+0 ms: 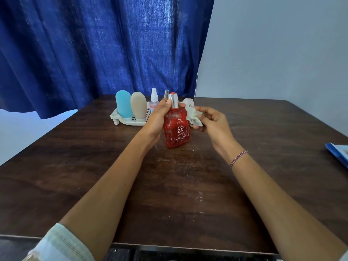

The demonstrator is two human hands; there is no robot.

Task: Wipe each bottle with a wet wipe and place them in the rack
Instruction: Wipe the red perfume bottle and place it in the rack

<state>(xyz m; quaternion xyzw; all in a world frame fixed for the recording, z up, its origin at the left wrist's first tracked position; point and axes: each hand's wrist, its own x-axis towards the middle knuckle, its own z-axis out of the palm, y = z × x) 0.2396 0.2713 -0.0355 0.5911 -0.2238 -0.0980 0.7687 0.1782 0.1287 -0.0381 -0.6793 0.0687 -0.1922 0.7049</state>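
My left hand [157, 117] grips a red glass perfume bottle [177, 129] with a silver collar, holding it upright above the middle of the table. My right hand [211, 120] holds a crumpled wet wipe [194, 116] just right of the bottle's shoulder. Behind them a white rack [122, 120] sits at the table's far edge. In it stand a blue bottle [123, 104], a beige bottle [139, 106] and a clear spray bottle [154, 100]. Another silver-topped bottle [166, 93] shows behind the red one, mostly hidden.
The dark wooden table [169, 185] ends at a blue curtain [105, 44] behind the rack. A blue and white pack [339, 153] lies at the table's right edge. A pale wall is at the right.
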